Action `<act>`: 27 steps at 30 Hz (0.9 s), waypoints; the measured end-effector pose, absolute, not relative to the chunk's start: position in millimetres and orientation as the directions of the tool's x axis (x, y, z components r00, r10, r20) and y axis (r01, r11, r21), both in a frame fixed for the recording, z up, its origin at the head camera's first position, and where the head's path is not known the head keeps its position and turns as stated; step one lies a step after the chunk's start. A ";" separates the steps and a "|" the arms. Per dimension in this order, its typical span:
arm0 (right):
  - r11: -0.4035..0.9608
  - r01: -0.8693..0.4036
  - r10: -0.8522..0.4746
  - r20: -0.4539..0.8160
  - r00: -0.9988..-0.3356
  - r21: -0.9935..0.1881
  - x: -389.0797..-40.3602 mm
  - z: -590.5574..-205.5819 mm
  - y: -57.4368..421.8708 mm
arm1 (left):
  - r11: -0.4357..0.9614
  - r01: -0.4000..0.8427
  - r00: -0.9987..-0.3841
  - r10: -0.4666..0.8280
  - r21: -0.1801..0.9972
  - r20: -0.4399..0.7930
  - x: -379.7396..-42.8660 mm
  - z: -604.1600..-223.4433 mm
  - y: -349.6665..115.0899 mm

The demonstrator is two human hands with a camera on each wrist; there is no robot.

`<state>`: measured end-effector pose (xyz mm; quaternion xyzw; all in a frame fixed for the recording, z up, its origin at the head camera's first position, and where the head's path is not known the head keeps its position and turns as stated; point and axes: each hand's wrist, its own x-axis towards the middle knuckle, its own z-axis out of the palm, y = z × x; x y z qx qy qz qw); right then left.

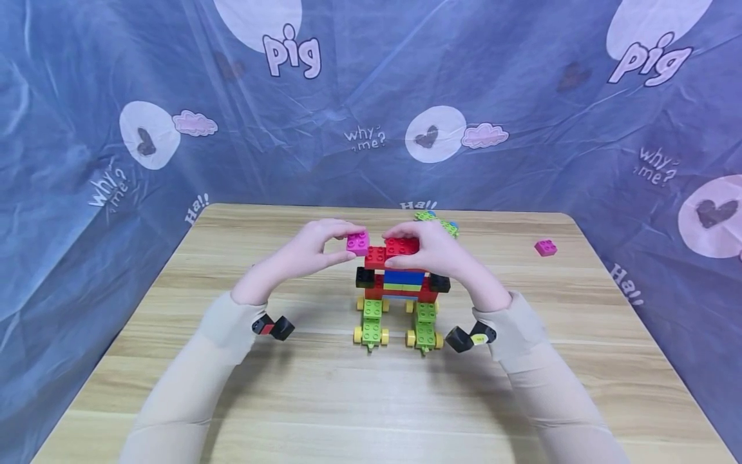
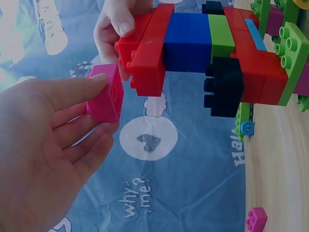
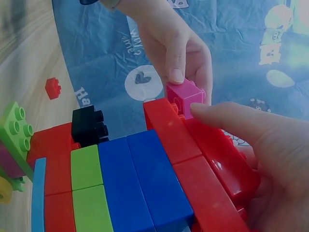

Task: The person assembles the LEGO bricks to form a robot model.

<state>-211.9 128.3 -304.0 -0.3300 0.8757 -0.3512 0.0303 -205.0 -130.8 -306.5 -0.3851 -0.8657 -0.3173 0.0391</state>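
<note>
My left hand (image 1: 307,252) pinches a pink toy brick (image 1: 357,243) between thumb and fingers, at the upper left of a brick build. In the right wrist view, that pink brick (image 3: 187,95) overlaps the end of the build's top red bricks. My right hand (image 1: 436,248) grips the uppermost red brick (image 1: 402,245), thumb on the near side. Below it come another red layer (image 1: 375,257), blue bricks (image 1: 404,277), light green ones and more red. A black brick (image 1: 364,277) juts out on either side. Green wheeled bases (image 1: 371,332) with yellow wheels carry the build.
A loose pink brick (image 1: 545,247) lies at the table's right rear. Behind the right hand, near the back edge, are green pieces with blue wheels (image 1: 446,225). The right wrist view shows a loose red brick (image 3: 53,88) on the table. Patterned blue cloth (image 1: 371,96) surrounds the tabletop.
</note>
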 end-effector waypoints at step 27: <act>0.563 -0.522 -0.557 0.172 -0.812 -0.640 -210.8 -308.4 126.8 | 0.499 0.696 -0.694 0.651 0.516 0.307 -204.4 -314.3 -122.6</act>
